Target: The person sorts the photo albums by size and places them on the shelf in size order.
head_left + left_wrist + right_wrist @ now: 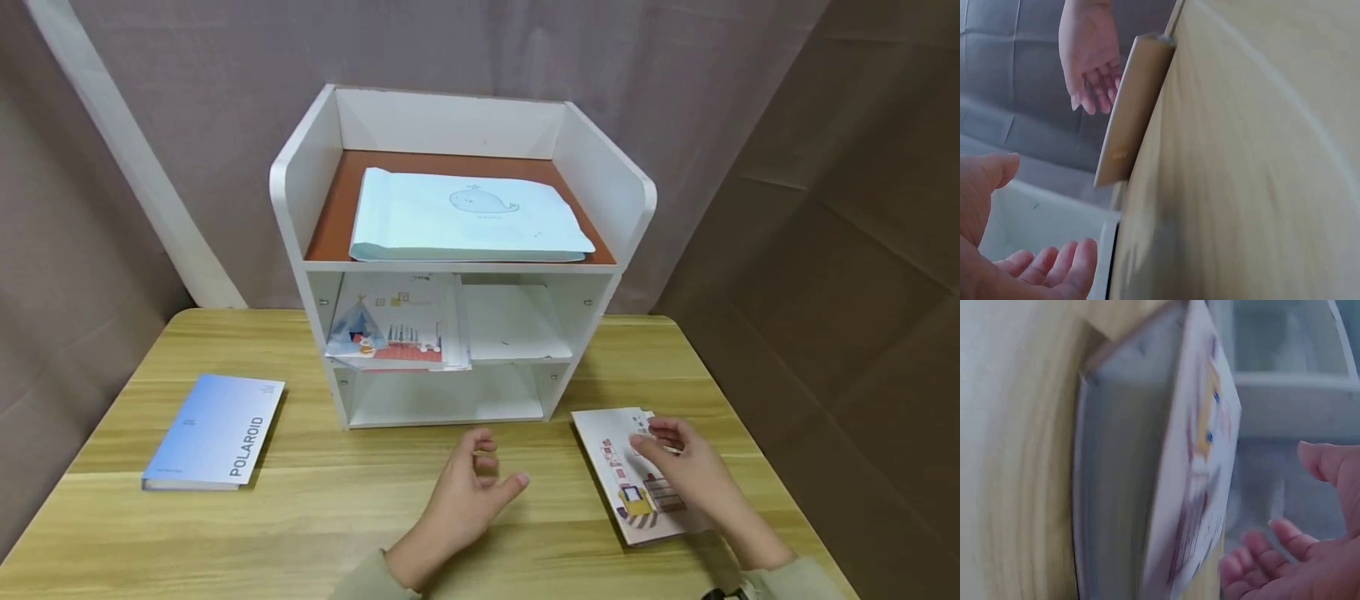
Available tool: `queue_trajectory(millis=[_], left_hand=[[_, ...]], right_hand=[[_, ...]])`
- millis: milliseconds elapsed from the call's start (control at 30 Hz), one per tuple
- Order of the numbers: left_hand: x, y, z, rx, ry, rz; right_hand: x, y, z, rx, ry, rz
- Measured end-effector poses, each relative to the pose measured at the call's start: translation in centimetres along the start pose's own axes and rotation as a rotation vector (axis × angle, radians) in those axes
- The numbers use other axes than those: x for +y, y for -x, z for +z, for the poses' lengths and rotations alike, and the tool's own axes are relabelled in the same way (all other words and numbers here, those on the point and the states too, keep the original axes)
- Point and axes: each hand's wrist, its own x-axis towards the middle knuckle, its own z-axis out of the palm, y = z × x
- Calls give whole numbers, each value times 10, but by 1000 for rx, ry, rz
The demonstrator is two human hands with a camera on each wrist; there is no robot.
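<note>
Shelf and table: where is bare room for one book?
Bare: table between blue book and left hand; in the shelf, the bottom compartment, and the middle one right of the stacked books. Crowded: the top, mostly under the whale book; the table's front right, by the picture book and right hand.

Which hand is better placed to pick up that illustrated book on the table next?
Probably the right hand: it is close to the illustrated book and holds nothing. The left hand is farther off, before the white shelf unit.
</note>
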Motion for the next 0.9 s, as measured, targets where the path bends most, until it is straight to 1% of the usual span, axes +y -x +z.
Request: queue_trajectory(millis=[100,167,300,367,467,600,767,900], left_hand=[[0,-3,13,-33,34,-22],[0,-4,21,-62,56,-45],[-1,-6,36,-107,94,-89],[-2,-6,42,-116,114,-108],[-5,-6,51,-118,134,-124],[-8,-5,61,-134,148,-137],[-9,-5,72,-158,172,-146],[-8,-7,82,-178,187,-181]], right_hand=[[11,-5,-11,-71,-39,101],[18,-9,-16,-104,-76,172],[30,-15,-21,-116,-151,286],[35,-16,-22,-120,-179,315],[40,-18,-22,-150,-198,334],[40,-18,-20,-196,-192,320],[41,-17,-19,-200,-198,288],[42,-15,-19,-191,-184,269]])
